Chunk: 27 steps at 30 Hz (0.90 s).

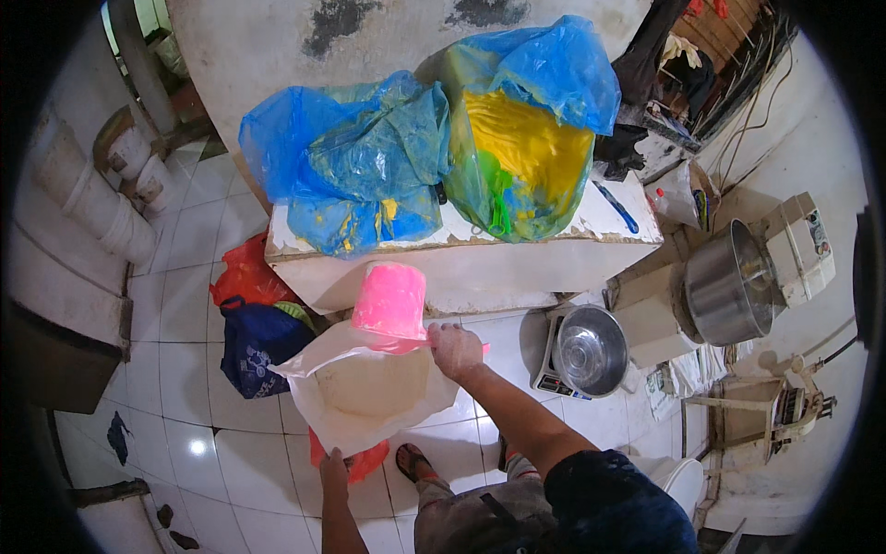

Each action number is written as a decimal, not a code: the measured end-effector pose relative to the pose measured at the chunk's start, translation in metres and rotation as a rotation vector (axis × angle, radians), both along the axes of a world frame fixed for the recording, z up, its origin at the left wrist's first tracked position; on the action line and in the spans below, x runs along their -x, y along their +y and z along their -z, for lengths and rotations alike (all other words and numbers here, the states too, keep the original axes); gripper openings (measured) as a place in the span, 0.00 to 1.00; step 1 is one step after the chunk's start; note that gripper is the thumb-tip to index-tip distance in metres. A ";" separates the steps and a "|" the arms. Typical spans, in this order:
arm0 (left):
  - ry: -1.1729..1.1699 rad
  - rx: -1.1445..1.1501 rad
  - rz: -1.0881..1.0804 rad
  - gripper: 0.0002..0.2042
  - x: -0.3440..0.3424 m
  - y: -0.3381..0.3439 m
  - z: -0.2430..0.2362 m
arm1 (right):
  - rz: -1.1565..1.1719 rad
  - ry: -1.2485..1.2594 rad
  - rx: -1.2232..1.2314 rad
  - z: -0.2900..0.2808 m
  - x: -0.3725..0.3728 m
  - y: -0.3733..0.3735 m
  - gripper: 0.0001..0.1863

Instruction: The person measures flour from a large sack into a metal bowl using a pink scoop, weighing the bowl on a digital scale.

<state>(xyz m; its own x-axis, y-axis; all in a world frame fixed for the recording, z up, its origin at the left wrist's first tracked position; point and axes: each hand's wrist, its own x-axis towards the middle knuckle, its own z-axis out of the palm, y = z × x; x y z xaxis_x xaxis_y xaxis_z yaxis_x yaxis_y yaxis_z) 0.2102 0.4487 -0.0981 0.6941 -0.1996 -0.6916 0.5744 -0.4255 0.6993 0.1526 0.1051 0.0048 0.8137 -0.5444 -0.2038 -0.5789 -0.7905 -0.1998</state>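
My right hand (455, 351), dusted with pale powder, is closed round the handle of a pink plastic dipper (389, 300). The dipper is tilted, its base toward the ledge, over the far rim of an open white sack (436, 402). Pale flour-like powder (374, 383) shows inside the sack. At the sack's near edge, my left hand (334, 466) pinches the rim. What the dipper contains is hidden from this side.
Beyond the sack, a white ledge (443, 263) carries blue plastic bags (369, 148), one showing a yellow mass (531, 138). At right are a metal bowl (591, 351) on a scale and a mixer (734, 282). A dark blue bag (263, 346) stands left.
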 end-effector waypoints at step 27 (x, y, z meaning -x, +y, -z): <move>-0.349 -0.258 0.033 0.22 -0.011 -0.023 -0.033 | -0.242 0.465 -0.217 0.072 -0.043 0.088 0.33</move>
